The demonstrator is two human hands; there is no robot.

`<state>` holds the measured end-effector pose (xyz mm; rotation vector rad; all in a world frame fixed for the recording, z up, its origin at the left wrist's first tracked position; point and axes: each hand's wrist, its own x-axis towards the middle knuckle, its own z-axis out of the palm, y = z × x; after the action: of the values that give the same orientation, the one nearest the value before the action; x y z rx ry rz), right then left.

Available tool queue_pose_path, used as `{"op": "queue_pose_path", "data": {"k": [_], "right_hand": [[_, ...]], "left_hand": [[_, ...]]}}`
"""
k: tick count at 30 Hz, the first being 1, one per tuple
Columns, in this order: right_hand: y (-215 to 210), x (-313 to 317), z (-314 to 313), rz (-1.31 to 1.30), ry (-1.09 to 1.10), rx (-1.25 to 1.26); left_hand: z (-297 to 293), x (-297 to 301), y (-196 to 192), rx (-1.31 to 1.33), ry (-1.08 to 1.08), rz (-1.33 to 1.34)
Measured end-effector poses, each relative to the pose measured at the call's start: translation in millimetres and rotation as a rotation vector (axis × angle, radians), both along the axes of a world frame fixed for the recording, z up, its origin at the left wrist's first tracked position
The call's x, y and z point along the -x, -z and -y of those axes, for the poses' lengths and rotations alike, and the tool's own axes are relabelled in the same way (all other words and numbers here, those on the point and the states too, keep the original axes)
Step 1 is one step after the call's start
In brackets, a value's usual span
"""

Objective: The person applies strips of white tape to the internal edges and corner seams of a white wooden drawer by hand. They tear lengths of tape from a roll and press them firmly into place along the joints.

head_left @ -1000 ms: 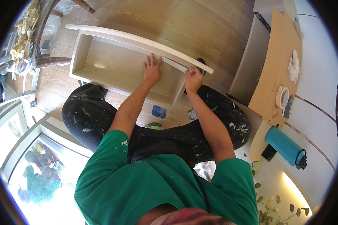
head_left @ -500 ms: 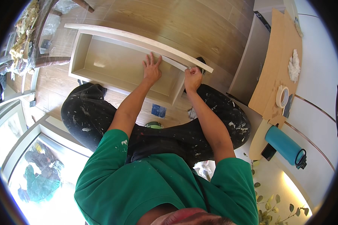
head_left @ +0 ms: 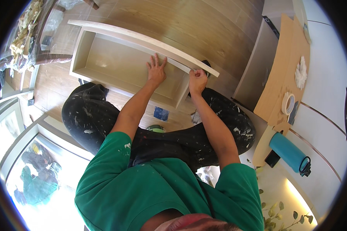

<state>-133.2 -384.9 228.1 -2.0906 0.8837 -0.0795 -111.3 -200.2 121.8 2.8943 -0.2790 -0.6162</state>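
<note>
A beige drawer (head_left: 78,63) lies across in front of me, its long front panel (head_left: 142,43) on the far side. My left hand (head_left: 157,72) reaches into it with fingers spread, the tips resting by the inner face of that panel. At the drawer's right end, my right hand (head_left: 197,81) is closed, fingers pinched together against the panel near its inner corner. Whatever those fingers may hold is too small or hidden to make out.
Wooden floor (head_left: 219,23) surrounds the drawer. On the right, a cardboard sheet (head_left: 275,73) carries a tape roll (head_left: 287,104) and crumpled white paper (head_left: 301,73). Nearby lie a blue bottle (head_left: 289,151) and a dark phone (head_left: 272,158). Plastic-covered furniture (head_left: 52,57) stands at the left.
Both hands keep their places on the drawer, with no clear movement. The view has shifted very slightly.
</note>
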Motion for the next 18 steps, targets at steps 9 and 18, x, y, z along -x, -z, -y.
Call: {"op": "queue_pose_path", "data": {"k": [9, 18], "right_hand": [[9.9, 0.4, 3.9, -0.016, -0.045, -0.02], [-6.9, -4.8, -10.7, -0.055, -0.226, -0.038]], "left_hand": [[7.7, -0.4, -9.6, -0.008, -0.031, 0.002], [53.4, 33.3, 66.2, 1.147, -1.32, -0.524]]}}
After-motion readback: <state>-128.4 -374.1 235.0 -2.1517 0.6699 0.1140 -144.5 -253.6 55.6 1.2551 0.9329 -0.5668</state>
